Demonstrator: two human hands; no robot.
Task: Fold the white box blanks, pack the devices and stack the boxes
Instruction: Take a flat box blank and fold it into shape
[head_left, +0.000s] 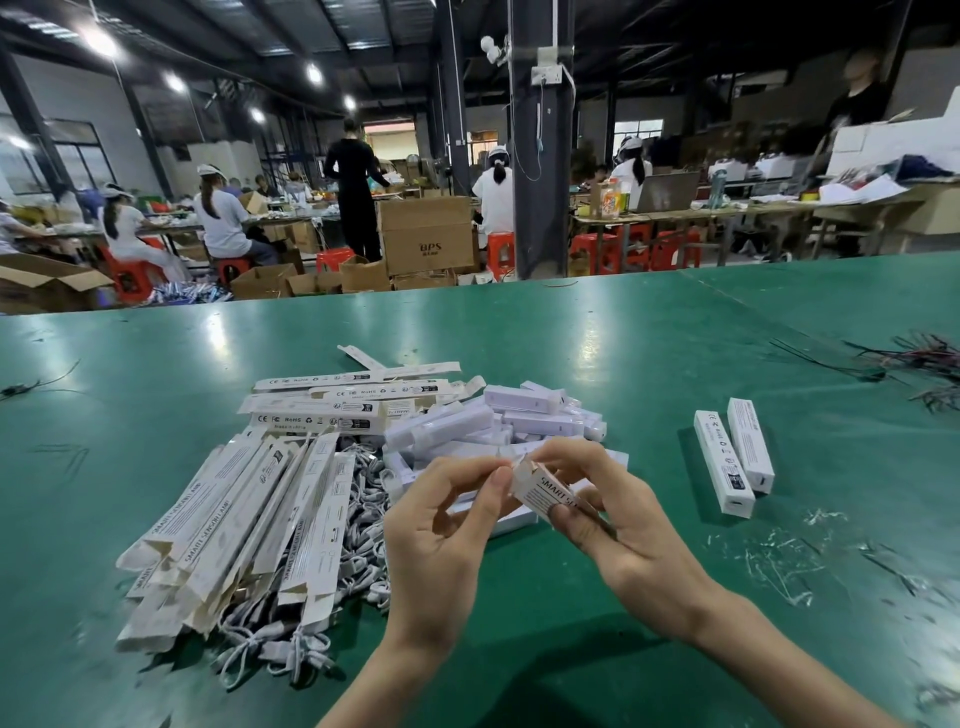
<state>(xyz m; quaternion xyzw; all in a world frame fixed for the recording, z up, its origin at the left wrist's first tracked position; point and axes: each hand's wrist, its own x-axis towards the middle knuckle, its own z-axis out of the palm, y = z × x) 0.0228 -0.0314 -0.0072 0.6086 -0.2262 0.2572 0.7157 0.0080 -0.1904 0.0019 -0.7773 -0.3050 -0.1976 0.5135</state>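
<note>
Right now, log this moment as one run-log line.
step: closing white box end | left hand: pinches its end | right hand: grips it | two closed boxes: lying right | flat blanks: piled left

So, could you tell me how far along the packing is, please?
Done: two closed boxes lie unstacked on the right. In hand: the left hand and right hand grip one box, folding its end flap. Left: a heap of flat blanks and loose devices.

On the green table, flat box blanks are heaped over white cables left of the held box blank. White devices are piled just beyond it, and two folded boxes are laid side by side to its right.
</note>
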